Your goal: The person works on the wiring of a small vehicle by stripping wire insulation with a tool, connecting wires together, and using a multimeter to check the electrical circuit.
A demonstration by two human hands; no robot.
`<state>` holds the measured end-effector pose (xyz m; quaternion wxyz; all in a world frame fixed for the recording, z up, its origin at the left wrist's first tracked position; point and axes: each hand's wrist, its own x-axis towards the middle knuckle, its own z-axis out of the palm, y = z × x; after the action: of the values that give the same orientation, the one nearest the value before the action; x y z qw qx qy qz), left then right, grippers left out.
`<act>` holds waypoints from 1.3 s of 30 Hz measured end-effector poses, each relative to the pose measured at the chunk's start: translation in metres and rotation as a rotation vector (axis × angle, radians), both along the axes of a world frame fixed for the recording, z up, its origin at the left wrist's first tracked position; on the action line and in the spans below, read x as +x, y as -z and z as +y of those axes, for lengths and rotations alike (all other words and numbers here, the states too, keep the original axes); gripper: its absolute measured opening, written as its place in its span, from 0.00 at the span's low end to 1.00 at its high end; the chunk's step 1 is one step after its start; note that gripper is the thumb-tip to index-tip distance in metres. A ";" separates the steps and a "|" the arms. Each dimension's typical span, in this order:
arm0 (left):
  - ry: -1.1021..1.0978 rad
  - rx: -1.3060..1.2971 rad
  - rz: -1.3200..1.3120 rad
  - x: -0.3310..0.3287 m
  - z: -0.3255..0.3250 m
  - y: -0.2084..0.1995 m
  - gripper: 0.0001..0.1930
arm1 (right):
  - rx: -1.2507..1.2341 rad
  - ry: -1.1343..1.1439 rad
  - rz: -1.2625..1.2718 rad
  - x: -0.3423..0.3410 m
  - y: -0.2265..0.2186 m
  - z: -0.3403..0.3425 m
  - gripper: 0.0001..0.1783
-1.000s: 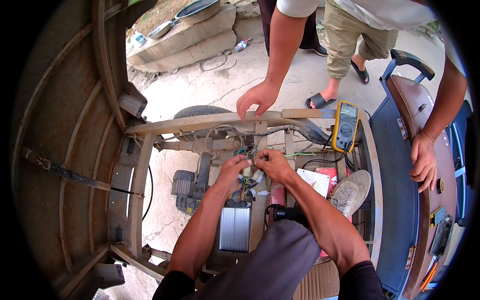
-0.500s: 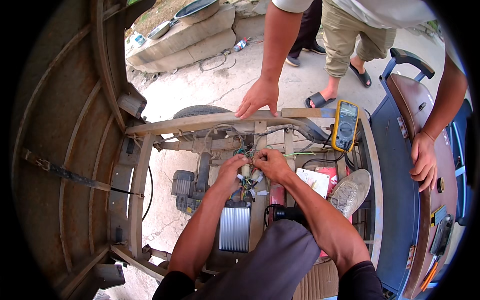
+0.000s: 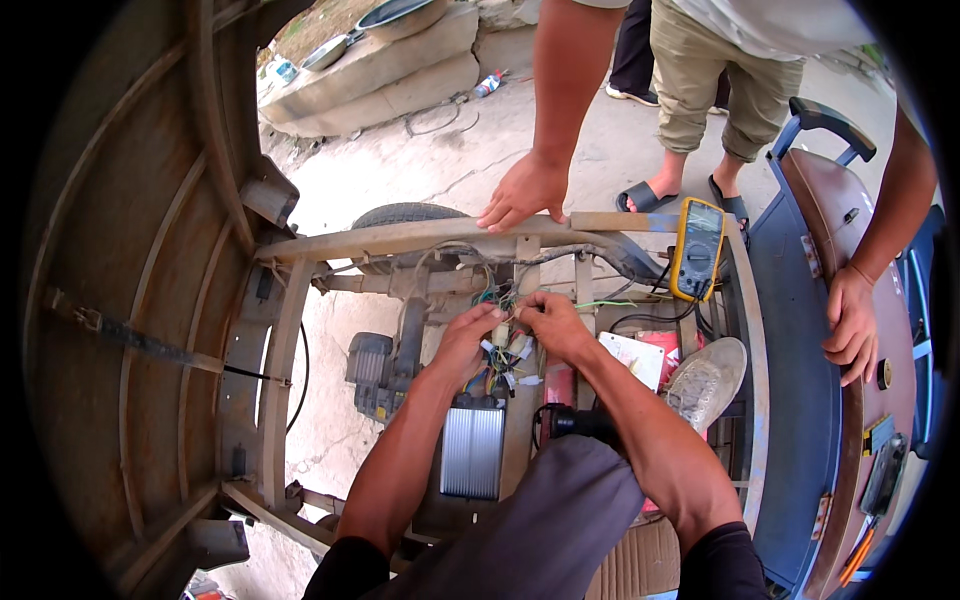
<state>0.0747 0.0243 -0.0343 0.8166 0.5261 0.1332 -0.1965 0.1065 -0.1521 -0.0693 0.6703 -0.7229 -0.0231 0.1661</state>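
Observation:
Both my hands meet over a tangle of thin coloured wires [image 3: 500,368] with white plug connectors, inside an open metal vehicle frame [image 3: 400,240]. The fingers of my left hand [image 3: 468,335] are pinched on a wire at the bundle's left side. My right hand [image 3: 550,325] pinches a wire too, its fingertips close to the left ones. Just below the bundle sits a finned silver controller box [image 3: 472,452], its wires running up toward my hands. A yellow multimeter [image 3: 697,250] rests on the frame's right corner, black leads hanging from it.
A motor [image 3: 372,372] lies left of the wires, near a tyre [image 3: 410,215]. My shoe [image 3: 708,382] stands by a white plate [image 3: 632,360]. Another person's hand [image 3: 525,190] leans on the far rail; their other hand [image 3: 850,325] hangs by the brown seat [image 3: 830,220]. A raised rusty panel [image 3: 130,300] fills the left.
The view has shifted slightly. My hands stay pinched at the wires, with only small finger movement. A second bystander's feet have moved to the right in the background.

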 end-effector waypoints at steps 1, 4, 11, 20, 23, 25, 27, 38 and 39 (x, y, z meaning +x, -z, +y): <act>0.016 0.004 -0.010 -0.001 0.001 0.000 0.09 | 0.025 0.012 0.009 -0.001 -0.002 0.001 0.13; 0.033 0.076 -0.052 -0.001 0.010 0.011 0.10 | -0.032 -0.017 -0.040 -0.008 -0.013 -0.005 0.12; 0.050 0.351 -0.174 0.000 0.007 -0.013 0.12 | -0.106 -0.130 -0.083 -0.023 -0.054 -0.020 0.09; -0.072 0.321 -0.117 0.008 -0.001 -0.023 0.09 | -0.086 -0.282 -0.062 -0.035 -0.070 -0.013 0.14; -0.069 0.356 -0.178 0.012 -0.007 -0.022 0.08 | -0.133 -0.298 -0.069 -0.036 -0.063 -0.014 0.17; -0.050 0.366 -0.199 0.009 -0.007 -0.021 0.09 | -0.023 -0.258 -0.055 -0.033 -0.061 -0.015 0.17; -0.007 0.378 -0.266 0.007 -0.006 -0.017 0.09 | 0.085 -0.217 -0.040 -0.031 -0.063 -0.015 0.17; -0.045 0.474 -0.313 -0.010 -0.003 -0.024 0.10 | -0.056 -0.235 -0.024 -0.038 -0.067 -0.010 0.17; -0.121 0.555 -0.376 -0.015 0.000 -0.024 0.10 | -0.055 -0.237 -0.025 -0.037 -0.067 -0.012 0.17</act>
<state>0.0593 0.0240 -0.0108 0.6627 0.7465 0.0600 -0.0035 0.0692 -0.1644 -0.0026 0.6255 -0.7352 -0.1121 0.2360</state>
